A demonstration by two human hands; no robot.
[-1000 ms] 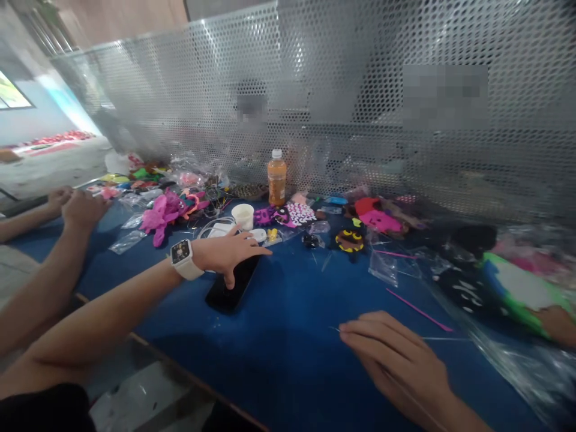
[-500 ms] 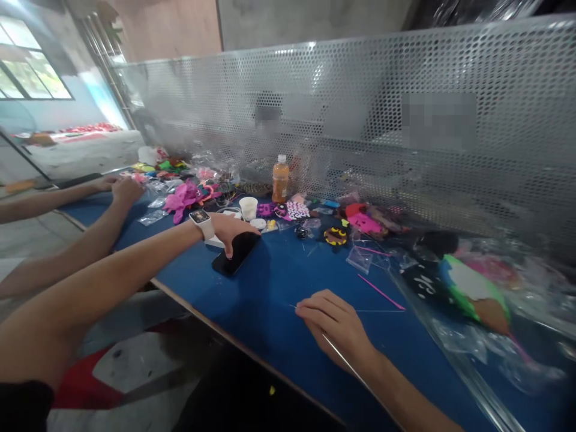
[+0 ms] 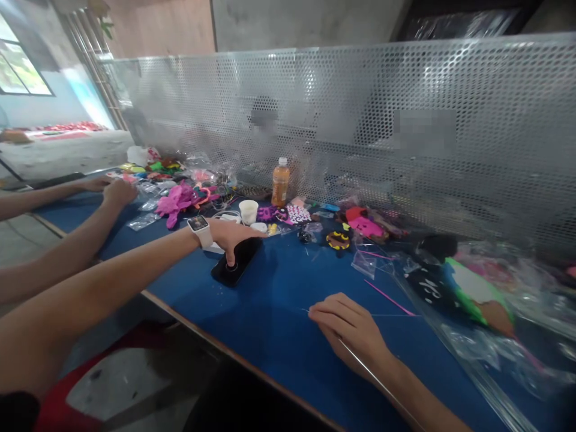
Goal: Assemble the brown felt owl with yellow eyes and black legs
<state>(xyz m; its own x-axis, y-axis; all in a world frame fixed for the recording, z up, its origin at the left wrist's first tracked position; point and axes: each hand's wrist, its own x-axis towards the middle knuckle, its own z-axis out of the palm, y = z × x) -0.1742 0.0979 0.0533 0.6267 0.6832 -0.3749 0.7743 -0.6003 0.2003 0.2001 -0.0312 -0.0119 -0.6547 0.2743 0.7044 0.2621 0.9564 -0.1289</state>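
Reaching across the blue table, my left hand [image 3: 231, 233] has its thumb on the screen of a black phone [image 3: 234, 264], its fingers stretched out past it. A pale watch is on that wrist. My right hand [image 3: 348, 321] rests on the table with fingers pressed together around a thin strand [image 3: 396, 315], whose fine tip shows at the fingertips; whether it is thread or wire I cannot tell. A pale thin line [image 3: 360, 362] runs over the back of that hand along the forearm. A pink strip [image 3: 389, 297] lies just beyond.
Behind the phone stand a white cup [image 3: 248, 212] and a bottle of orange drink [image 3: 279, 185]. Colourful soft pieces [image 3: 175, 203] and clear plastic bags [image 3: 366, 261] line the perforated metal panel [image 3: 324, 114]. At left, another person's hands [image 3: 117, 191] work among small pieces.
My left thumb has come down onto the phone screen, where a small round mark now shows. The view has shifted slightly; my right hand keeps its pose.
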